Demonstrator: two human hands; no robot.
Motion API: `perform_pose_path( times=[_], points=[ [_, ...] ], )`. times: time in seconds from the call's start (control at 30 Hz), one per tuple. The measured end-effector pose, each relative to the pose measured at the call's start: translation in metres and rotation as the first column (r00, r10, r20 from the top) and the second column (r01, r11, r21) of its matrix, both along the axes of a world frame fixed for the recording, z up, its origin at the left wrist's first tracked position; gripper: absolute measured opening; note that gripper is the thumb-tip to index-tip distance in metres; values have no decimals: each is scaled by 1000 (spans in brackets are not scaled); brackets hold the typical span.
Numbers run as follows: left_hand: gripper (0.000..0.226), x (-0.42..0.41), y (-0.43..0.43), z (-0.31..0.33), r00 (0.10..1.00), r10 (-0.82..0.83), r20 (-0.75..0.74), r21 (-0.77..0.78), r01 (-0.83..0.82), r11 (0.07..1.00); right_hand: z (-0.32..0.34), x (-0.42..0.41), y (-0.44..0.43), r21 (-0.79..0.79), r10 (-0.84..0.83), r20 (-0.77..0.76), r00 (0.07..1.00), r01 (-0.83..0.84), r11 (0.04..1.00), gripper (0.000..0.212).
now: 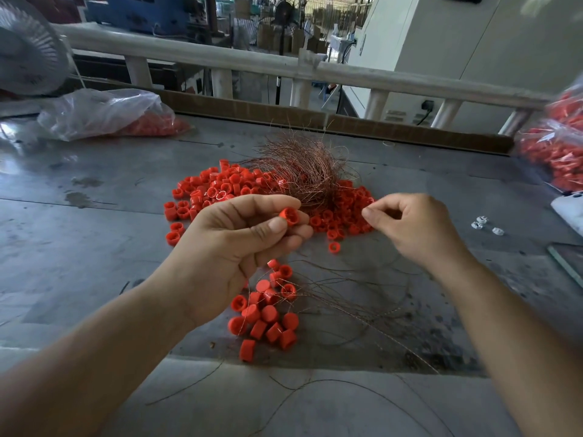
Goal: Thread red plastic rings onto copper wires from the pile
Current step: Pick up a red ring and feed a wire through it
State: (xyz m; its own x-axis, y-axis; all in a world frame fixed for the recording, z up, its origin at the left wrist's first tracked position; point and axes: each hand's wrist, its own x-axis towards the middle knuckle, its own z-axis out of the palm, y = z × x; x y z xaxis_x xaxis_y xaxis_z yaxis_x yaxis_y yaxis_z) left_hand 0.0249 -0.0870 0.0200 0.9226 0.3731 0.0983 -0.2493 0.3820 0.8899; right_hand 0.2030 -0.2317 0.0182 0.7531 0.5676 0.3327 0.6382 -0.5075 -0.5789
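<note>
Pinching one red ring [289,216] between thumb and fingertips, the left grip [239,244] is clamped on it, raised above the tabletop [94,247]. Below that grip lies a cluster of threaded rings [268,313] on thin wires. Near its right side, the right grip [410,225] has its fingertips pressed together; any wire between them is too fine to see. Beyond both grips lie the loose ring pile [214,190] and the copper wire tangle [303,171].

A white fan [28,48] stands far left; a pale railing [252,63] crosses behind.
</note>
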Motion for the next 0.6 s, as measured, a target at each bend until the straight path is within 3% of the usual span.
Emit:
perform_pose_path(
  times=[0.1, 0.37, 0.5, 0.6],
  points=[
    [26, 0, -1, 1, 1000, 7, 7, -11, -7, 1000, -10, 12, -2, -65, -80, 2, 997, 80, 995, 6],
    [26, -1, -2, 3, 1000, -6, 1, -26, 6, 1000, -19, -7, 14, -109, 177, 39, 984, -171, 979, 10],
    [26, -1, -2, 2, 1000, -7, -11, -20, 7, 1000, -23, -11, 17, -204, 224, 21, 974, -215, 955, 6],
    [26, 0, -2, 2, 1000, -2, -23, -7, 2, 1000, -18, -11, 15, -126, 209, -36, 977, -211, 969, 12]
  ],
)
